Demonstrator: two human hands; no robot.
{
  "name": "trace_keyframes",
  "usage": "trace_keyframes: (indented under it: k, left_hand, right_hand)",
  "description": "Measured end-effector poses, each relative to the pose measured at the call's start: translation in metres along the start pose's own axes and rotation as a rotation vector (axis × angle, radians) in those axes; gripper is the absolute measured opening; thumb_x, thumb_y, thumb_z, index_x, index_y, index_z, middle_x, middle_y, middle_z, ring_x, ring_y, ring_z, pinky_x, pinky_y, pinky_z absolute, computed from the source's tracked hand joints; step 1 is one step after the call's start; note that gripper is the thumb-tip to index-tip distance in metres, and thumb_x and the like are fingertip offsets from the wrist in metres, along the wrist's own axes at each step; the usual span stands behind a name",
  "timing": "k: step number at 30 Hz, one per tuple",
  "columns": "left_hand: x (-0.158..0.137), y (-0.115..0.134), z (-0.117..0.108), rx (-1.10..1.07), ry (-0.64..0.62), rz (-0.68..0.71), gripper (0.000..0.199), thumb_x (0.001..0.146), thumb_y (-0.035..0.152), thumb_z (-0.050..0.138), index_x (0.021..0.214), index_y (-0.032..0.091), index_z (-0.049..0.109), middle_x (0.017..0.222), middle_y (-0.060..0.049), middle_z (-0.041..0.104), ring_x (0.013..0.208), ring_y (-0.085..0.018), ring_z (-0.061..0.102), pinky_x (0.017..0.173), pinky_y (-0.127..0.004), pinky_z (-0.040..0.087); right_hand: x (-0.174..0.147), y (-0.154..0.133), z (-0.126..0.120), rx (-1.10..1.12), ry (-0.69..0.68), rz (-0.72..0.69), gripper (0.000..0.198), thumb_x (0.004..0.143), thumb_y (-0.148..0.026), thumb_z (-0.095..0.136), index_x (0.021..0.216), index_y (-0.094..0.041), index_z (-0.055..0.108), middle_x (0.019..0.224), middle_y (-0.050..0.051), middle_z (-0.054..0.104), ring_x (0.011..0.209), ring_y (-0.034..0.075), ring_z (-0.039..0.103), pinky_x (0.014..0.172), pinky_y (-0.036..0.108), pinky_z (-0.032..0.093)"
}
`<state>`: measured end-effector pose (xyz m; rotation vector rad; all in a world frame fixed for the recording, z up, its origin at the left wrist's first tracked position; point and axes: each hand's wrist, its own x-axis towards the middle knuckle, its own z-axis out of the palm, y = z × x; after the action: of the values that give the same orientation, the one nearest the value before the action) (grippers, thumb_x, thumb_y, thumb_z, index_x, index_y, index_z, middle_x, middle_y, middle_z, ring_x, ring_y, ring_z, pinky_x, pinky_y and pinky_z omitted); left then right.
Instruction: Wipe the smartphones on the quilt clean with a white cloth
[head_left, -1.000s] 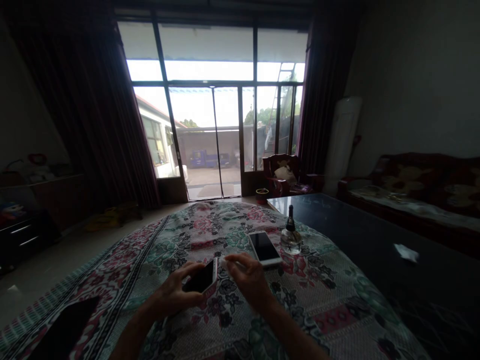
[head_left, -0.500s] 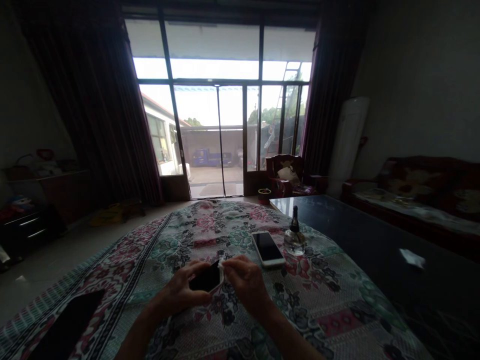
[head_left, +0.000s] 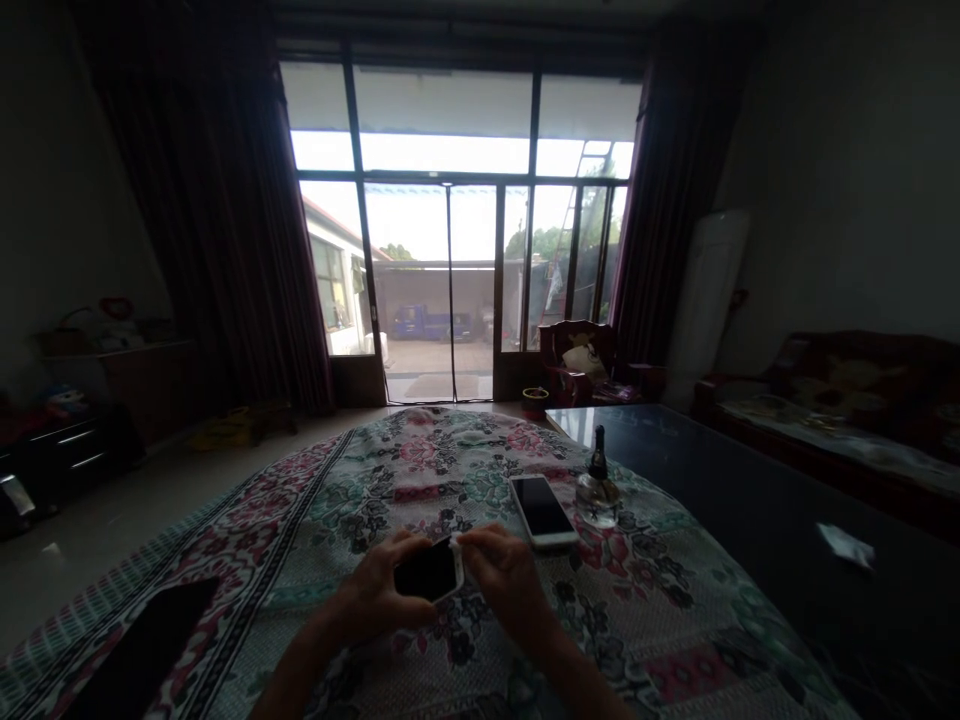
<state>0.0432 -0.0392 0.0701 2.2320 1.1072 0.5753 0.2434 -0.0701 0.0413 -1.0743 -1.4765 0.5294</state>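
My left hand (head_left: 386, 588) grips a smartphone (head_left: 426, 575) with a dark screen and a pale frame, thumb along the near edge and fingers along the far one. At the phone's right end, my right hand (head_left: 501, 568) pinches a small white wad (head_left: 455, 541), perhaps tissue or cloth, against the edge by the far corner. Its fingertips hide most of the wad. Just beyond my right hand, a second white smartphone (head_left: 543, 511) lies face up on the flowered cloth (head_left: 337, 540). Beside that phone stands a clear round bottle (head_left: 598, 500) with a dark nozzle top.
A long black object (head_left: 150, 650) lies on the cloth at the lower left. To the right, a dark glossy tabletop (head_left: 720, 490) bears a crumpled white piece (head_left: 846, 546). Farther off are a wooden armchair (head_left: 581, 360), a sofa (head_left: 825, 390) and glass doors (head_left: 420, 300).
The whole view has shifted slightly, so everything sits a little lower and to the right. The held phone's screen is turned more toward me; the wad stays at its edge.
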Motion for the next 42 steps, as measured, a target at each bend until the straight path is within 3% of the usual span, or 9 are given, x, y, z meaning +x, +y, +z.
trace_keyframes:
  k: [5,13,22,27,30,34,37,42]
  left_hand:
    - [0.002,0.007,0.010,0.051,-0.009,0.015,0.065,0.056,0.036,0.080,0.118,0.023,0.063,0.112,-0.003,0.063,0.099,-0.023,0.059,0.086,-0.028,0.047]
    - [0.003,-0.013,0.001,0.087,0.140,-0.067,0.048,0.063,0.036,0.072,0.109,0.021,0.066,0.106,-0.004,0.065,0.097,-0.024,0.061,0.083,-0.031,0.048]
    - [0.004,0.006,0.015,0.139,0.042,-0.014,0.055,0.059,0.035,0.075,0.111,0.019,0.065,0.105,-0.004,0.064,0.094,-0.022,0.060,0.078,-0.028,0.047]
    - [0.005,0.001,0.015,0.154,0.079,-0.037,0.054,0.059,0.037,0.076,0.110,0.021,0.066,0.104,-0.003,0.065,0.095,-0.023,0.061,0.081,-0.029,0.047]
    - [0.006,-0.007,0.010,0.179,0.129,-0.103,0.056,0.060,0.041,0.076,0.111,0.022,0.066,0.106,-0.005,0.066,0.098,-0.026,0.061,0.085,-0.031,0.047]
    - [0.006,-0.016,0.007,0.275,0.218,-0.310,0.062,0.066,0.045,0.068,0.119,0.014,0.063,0.108,-0.011,0.065,0.102,-0.028,0.060,0.085,-0.032,0.047]
    - [0.005,-0.022,0.009,0.378,0.245,-0.432,0.061,0.067,0.047,0.065,0.118,0.014,0.063,0.109,-0.013,0.064,0.105,-0.030,0.059,0.086,-0.033,0.045]
    - [0.003,-0.033,0.010,0.468,0.277,-0.505,0.066,0.072,0.056,0.060,0.121,0.010,0.060,0.118,-0.019,0.062,0.114,-0.037,0.055,0.092,-0.038,0.042]
  right_hand:
    - [0.004,0.010,-0.006,-0.045,0.021,0.027,0.019,0.081,-0.024,0.058,0.083,-0.019,0.077,0.080,0.006,0.069,0.076,0.019,0.065,0.070,0.028,0.050]
    - [-0.009,0.000,0.012,-0.048,-0.036,-0.022,0.017,0.081,-0.020,0.060,0.082,-0.022,0.077,0.079,0.005,0.069,0.076,0.017,0.065,0.070,0.026,0.049]
    - [0.001,0.009,-0.002,-0.028,0.013,0.071,0.019,0.081,-0.019,0.058,0.083,-0.018,0.077,0.081,0.006,0.069,0.078,0.019,0.066,0.073,0.028,0.050]
    - [-0.003,0.008,0.000,-0.063,-0.009,0.047,0.018,0.080,-0.018,0.059,0.081,-0.019,0.077,0.080,0.006,0.069,0.077,0.018,0.066,0.071,0.027,0.049]
    - [-0.007,0.004,0.006,-0.091,-0.067,0.035,0.018,0.079,-0.016,0.060,0.079,-0.020,0.077,0.078,0.005,0.068,0.076,0.017,0.065,0.069,0.026,0.048]
    - [-0.012,0.002,0.010,-0.152,-0.178,0.059,0.018,0.080,-0.016,0.060,0.083,-0.021,0.078,0.079,0.004,0.069,0.074,0.016,0.064,0.068,0.024,0.046]
    - [-0.013,0.004,0.012,-0.229,-0.170,0.042,0.019,0.083,-0.017,0.058,0.085,-0.020,0.077,0.082,0.005,0.069,0.076,0.016,0.064,0.071,0.025,0.045]
    - [-0.012,0.005,0.014,-0.363,-0.199,0.037,0.025,0.087,-0.016,0.052,0.086,-0.020,0.076,0.083,0.005,0.067,0.077,0.016,0.062,0.072,0.024,0.044]
